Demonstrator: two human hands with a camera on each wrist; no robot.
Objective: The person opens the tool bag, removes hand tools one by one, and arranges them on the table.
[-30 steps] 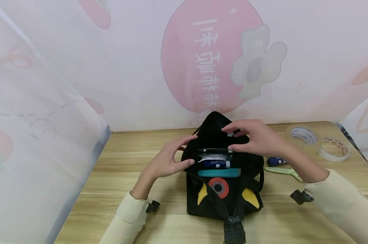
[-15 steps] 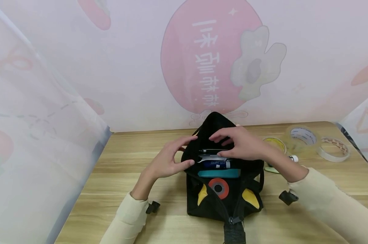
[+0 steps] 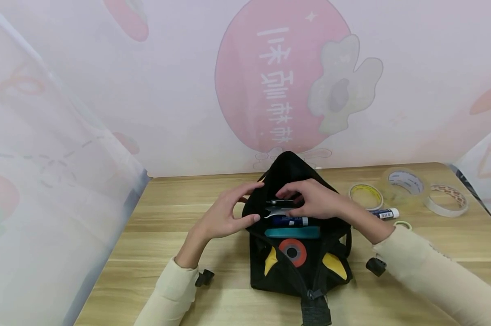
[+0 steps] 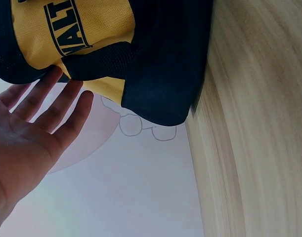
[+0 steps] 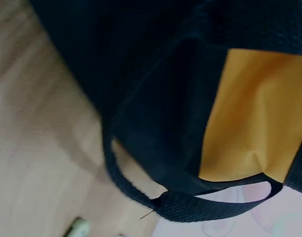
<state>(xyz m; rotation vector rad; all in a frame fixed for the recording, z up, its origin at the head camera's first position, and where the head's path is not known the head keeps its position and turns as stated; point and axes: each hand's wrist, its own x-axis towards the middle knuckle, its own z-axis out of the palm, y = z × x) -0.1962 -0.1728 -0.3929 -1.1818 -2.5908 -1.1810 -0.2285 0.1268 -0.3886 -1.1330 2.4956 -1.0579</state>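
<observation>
A black and yellow tool bag (image 3: 265, 276) stands with its top spread wide. Inside lie a black pen-like item (image 3: 275, 202), a silver metal tool (image 3: 275, 211), a dark blue tube with a white cap (image 3: 288, 221), a teal tool (image 3: 292, 232) and a red and grey tape roll (image 3: 293, 252). My left hand (image 3: 233, 210) rests against the bag's left rim, fingers extended; in the left wrist view its fingertips touch the yellow side. My right hand (image 3: 316, 199) reaches into the opening, fingers bent and thumb apart, over the pen-like item and silver tool. Its other fingertips are hidden.
Right of the bag lie a yellow-cored tape roll (image 3: 366, 196), a wide clear tape roll (image 3: 404, 185), a white tape roll (image 3: 446, 200), a glue stick (image 3: 385, 213) and a pale green handle loop (image 3: 402, 224). A printed cloth (image 3: 180, 90) hangs behind the wooden table (image 3: 147, 253).
My right hand has moved left and lower into the bag, uncovering the yellow-cored tape roll and glue stick on the table. My left hand has stayed at the rim.
</observation>
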